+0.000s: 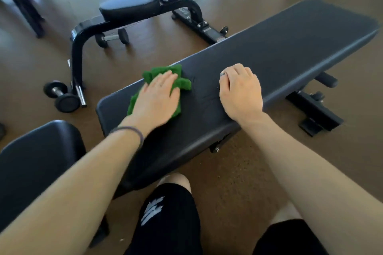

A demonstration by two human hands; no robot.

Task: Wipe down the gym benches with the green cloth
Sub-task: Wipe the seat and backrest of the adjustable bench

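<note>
Flat bench (269, 51) — long black pad running from 7 o'clock up toward 2 o'clock; the piece being wiped, its near end within easy reach.

Second bench (37, 163) — black pad at 8 o'clock, just beside the first.

Adjustable bench (128, 4) — padded seat on a black frame, 11 o'clock, well apart across the floor.

Left hand (157, 97) — fingers straight and flat, palm pressing down on the cloth, likely so the whole palm drives the wipe.

Right hand (240, 91) — fingers curled under, holding nothing, knuckles and palm resting on the pad at 1 o'clock of the left; a brace, by my reading.

Green cloth (182, 83) — bunched on the pad under the left hand, edges showing around the fingers.

Two dumbbells — one (62, 96) at 9 o'clock by the frame's foot, one (113, 37) under the frame at 10 o'clock.
</note>
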